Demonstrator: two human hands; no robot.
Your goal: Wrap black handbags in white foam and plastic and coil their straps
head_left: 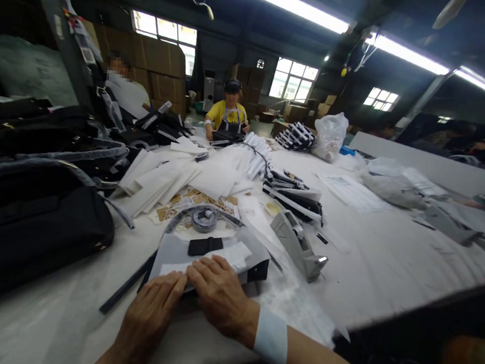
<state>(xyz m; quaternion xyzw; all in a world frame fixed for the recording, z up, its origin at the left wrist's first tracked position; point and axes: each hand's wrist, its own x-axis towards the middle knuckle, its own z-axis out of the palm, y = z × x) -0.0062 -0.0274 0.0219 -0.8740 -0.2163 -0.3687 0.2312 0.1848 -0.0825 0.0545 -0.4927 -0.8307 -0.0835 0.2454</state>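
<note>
Your left hand (146,315) and right hand (220,293) lie open, fingers flat and together, pressing on the folded plastic sheet (172,255) at the near edge of the table — seemingly to hold it flat — with the tape dispenser (298,245) close by on the right, within easy reach.

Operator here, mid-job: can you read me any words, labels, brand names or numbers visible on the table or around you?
Nothing is readable. The printed white paper sheet on the table has lines of print too small to read, and the small white label on the black upright panel is too blurred.
</note>
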